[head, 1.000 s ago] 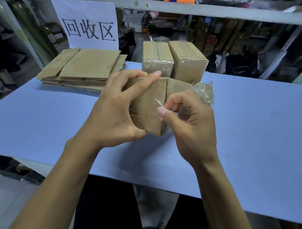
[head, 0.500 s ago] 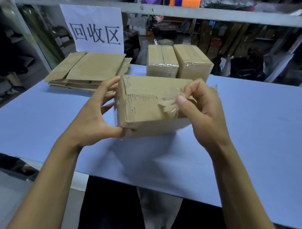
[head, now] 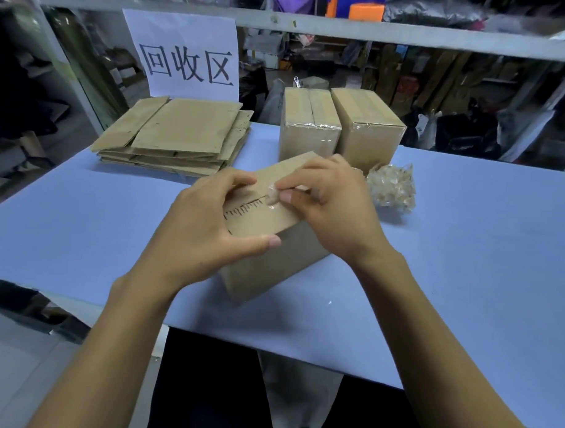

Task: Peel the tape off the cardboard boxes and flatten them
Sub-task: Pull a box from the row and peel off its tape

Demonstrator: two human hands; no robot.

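Observation:
A brown cardboard box (head: 270,265) rests on the blue table (head: 469,271) in front of me. My left hand (head: 205,229) grips its left end, thumb along the near top edge and fingers over the top. My right hand (head: 332,212) pinches a crumpled strip of clear tape (head: 272,195) rising from the box's top face. Two taped boxes, one (head: 308,126) beside the other (head: 368,130), stand upright behind it. A stack of flattened boxes (head: 176,137) lies at the back left.
A ball of peeled clear tape (head: 392,189) lies right of the held box. A white paper sign (head: 186,54) with large black characters stands behind the flat stack. A grey rail and cluttered shelves run behind the table. The table's near edge is close to my body.
The box has come down from the air onto the table and turned. My right hand has moved left across its top, drawing the tape strip with it.

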